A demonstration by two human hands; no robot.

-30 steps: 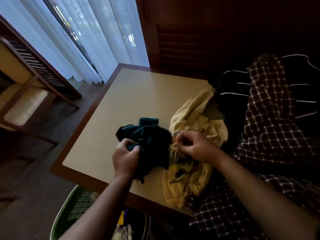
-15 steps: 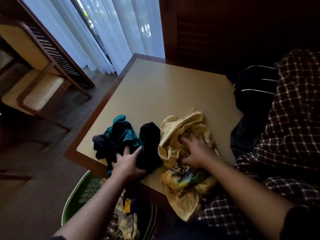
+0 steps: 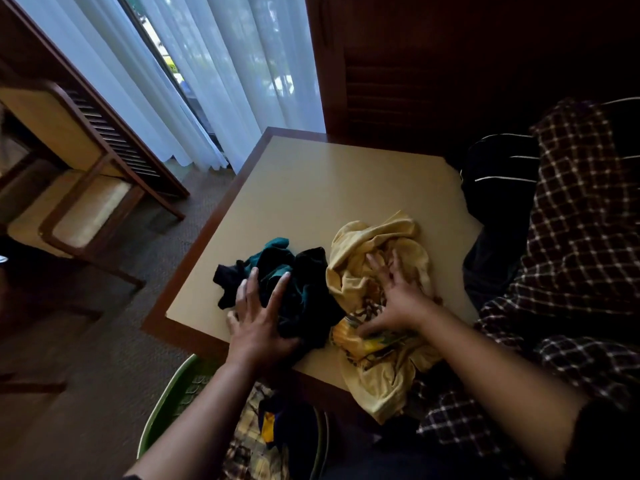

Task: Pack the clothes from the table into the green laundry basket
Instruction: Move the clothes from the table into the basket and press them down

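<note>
On the counter (image 3: 311, 188) both hands no longer pinch: left hand (image 3: 259, 323) presses the dark clothes (image 3: 304, 271), right hand (image 3: 398, 303) the yellow shirt (image 3: 360, 244), fingers (image 3: 280, 289) spread, probably to gather them.

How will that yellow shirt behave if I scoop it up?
The yellow shirt is crumpled in soft folds, so it's probably floppy and will sag from the right hand. One end drapes over the table edge, so it may slide off when pushed.
</note>
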